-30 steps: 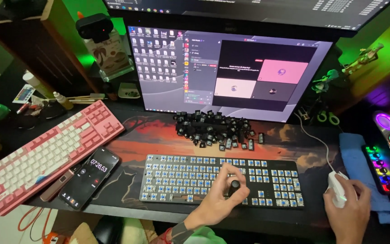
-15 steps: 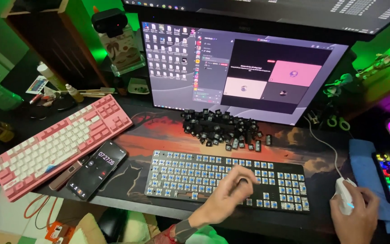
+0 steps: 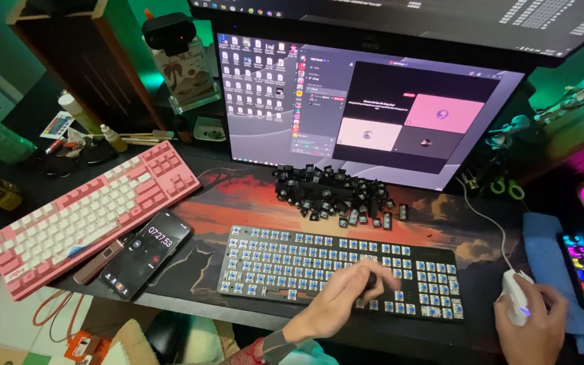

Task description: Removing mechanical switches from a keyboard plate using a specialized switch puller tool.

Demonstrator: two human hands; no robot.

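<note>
Bare keyboard, stripped of its caps so the blue switches show, lies on the desk mat in front of the monitor; the left hand lies over its lower middle rows, fingers curled and pinched round a small dark thing, likely a keycap, held right down on the switches; whether it is seated or just touching the board I cannot tell, as the fingers hide most of it; the board's left half and far right block lie clear of the hand. A heap of black keycaps sits on the mat just beyond the board, between it and the monitor, well apart from the fingers.

The right hand is off to the right of the board, cupped over a white mouse, fingers draped along its top and sides in a loose grasp; the mouse cable runs back toward the monitor; a blue cloth lies just right of it.

Left of the board a phone lies face up with its screen lit, beside a pink keyboard set at a slant with its caps on.
</note>
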